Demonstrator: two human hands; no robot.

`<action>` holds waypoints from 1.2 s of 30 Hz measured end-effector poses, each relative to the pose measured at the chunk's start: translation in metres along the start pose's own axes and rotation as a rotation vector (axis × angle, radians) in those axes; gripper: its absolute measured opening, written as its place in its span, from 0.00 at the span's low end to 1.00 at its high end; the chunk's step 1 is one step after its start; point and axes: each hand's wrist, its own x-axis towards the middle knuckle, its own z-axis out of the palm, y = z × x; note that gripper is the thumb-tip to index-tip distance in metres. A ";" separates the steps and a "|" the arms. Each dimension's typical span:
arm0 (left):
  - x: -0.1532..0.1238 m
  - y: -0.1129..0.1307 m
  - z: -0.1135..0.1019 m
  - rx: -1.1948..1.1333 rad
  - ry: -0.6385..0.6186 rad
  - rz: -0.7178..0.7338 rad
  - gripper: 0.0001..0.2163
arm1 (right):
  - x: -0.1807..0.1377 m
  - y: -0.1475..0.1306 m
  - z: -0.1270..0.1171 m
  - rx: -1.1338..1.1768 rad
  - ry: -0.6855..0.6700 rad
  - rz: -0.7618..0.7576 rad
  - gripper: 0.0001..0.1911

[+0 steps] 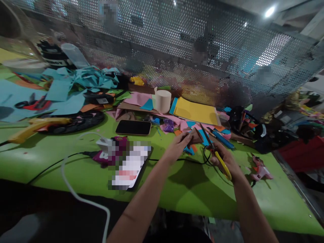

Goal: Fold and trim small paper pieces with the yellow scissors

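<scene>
My left hand (180,145) is closed on a small brown piece of card or paper (195,137), pinched between thumb and fingers. In my right hand (229,161) is a pair of scissors with yellow handles (223,166). The dark scissor blades point up and away from me, just right of the brown piece; whether they touch it I cannot tell. Under and behind my hands lie blue, orange and pink paper scraps (188,150). A blue cutter-like tool (222,140) rests beyond my right hand.
A phone with a lit screen (133,165), a dark-screened phone (133,127) and a purple power strip (111,153) lie on the green table (197,202). Further left is a yellow glue gun (37,128). Behind stand a white roll (162,101), yellow sheets (196,110) and a perforated metal screen (162,44).
</scene>
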 end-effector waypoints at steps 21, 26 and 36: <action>-0.001 0.008 0.005 -0.038 0.047 0.024 0.17 | -0.005 -0.009 0.007 -0.185 -0.075 -0.072 0.24; -0.002 0.008 0.005 -0.027 0.090 -0.011 0.17 | -0.004 -0.009 0.008 -0.204 -0.071 -0.085 0.22; -0.001 0.007 0.003 -0.002 0.113 0.014 0.14 | -0.003 -0.006 0.006 -0.216 -0.103 -0.084 0.24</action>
